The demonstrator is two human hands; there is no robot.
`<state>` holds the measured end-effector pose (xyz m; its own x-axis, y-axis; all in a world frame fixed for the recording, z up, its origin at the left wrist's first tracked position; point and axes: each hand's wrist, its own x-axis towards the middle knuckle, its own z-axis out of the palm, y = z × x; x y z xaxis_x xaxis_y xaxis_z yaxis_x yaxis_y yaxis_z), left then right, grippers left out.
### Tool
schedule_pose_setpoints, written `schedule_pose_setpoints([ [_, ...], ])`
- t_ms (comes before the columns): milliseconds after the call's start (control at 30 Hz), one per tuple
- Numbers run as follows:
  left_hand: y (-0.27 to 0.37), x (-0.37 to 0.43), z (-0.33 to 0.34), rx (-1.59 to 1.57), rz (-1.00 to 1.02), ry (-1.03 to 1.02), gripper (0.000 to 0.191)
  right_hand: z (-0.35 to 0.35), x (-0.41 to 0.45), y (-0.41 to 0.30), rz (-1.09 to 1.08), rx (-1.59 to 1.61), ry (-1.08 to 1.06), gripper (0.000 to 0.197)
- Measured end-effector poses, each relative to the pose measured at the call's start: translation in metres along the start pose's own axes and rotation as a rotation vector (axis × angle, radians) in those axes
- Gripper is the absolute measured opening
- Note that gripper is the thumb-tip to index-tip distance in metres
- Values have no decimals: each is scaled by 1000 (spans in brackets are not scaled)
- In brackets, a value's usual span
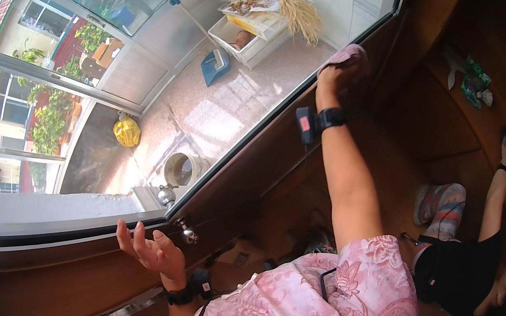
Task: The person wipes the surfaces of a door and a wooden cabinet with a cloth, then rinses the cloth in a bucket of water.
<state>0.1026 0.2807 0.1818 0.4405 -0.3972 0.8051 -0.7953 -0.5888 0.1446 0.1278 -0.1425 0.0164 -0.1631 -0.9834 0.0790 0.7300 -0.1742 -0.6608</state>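
My right hand (334, 78) reaches out and grips a folded pink cloth (350, 53). It rests at the edge of a glass pane, where a black seal (268, 106) meets the brown frame (254, 146). Lower left, my left hand (153, 252) is raised with its fingers apart and holds nothing. Beside it a shiny round metal door knob (189, 233) sticks out of the frame. A second knob (166, 195) shows on the far side of the glass. Both wrists wear black straps with small devices.
Through the glass I see a white crate (248, 57) topped with dried stalks, a blue dustpan (216, 66), a yellow bag (127, 132) and a short pipe (181, 169). At right, another person in black (454, 271) is close by. A green packet (476, 81) lies beyond.
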Motion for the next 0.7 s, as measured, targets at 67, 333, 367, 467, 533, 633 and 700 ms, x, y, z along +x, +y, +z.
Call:
schedule_pose_setpoints([
  [67, 5, 6, 13, -38, 15, -23, 23, -7, -55, 6, -342, -691, -24, 27],
  [333, 15, 33, 51, -143, 179, -118, 18, -3, -219, -42, -338, -860, -298, 31],
  [367, 12, 33, 48, -175, 195, -149, 19, -4, -199, -30, -332, -943, -239, 31],
  [467, -8, 23, 34, -218, 178, -175, 25, 10, -66, -11, 10, -449, 106, 11],
  [533, -15, 12, 29, -235, 151, -207, 29, -16, 31, 23, -334, -900, 221, 14],
  [633, -30, -11, 16, -207, 44, -231, 30, -4, 27, 5, -213, -778, 113, 26],
  [700, -33, -19, 16, -215, -12, -231, 31, -21, 21, 18, -590, -922, 120, 26],
])
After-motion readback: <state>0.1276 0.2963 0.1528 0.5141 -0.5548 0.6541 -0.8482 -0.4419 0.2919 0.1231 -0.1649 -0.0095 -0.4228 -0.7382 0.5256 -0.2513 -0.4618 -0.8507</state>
